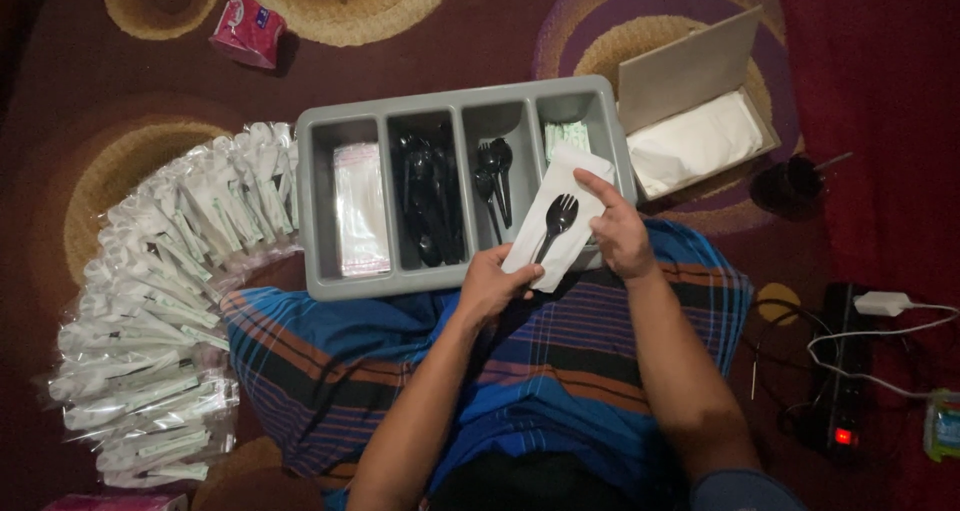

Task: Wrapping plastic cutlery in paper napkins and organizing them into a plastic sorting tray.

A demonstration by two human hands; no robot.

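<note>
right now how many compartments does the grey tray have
4, side by side in the grey plastic tray: clear bags leftmost, black plastic cutlery in the second, black plastic forks in the third, green-white packets rightmost, partly hidden by the white napkin.

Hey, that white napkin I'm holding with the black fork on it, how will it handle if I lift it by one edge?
The white napkin looks thin and folded, so it would probably droop. The black plastic fork lies loose on top and may slide off. Both seem light; the left hand supports them from below while the right hand steadies the edge.
</note>
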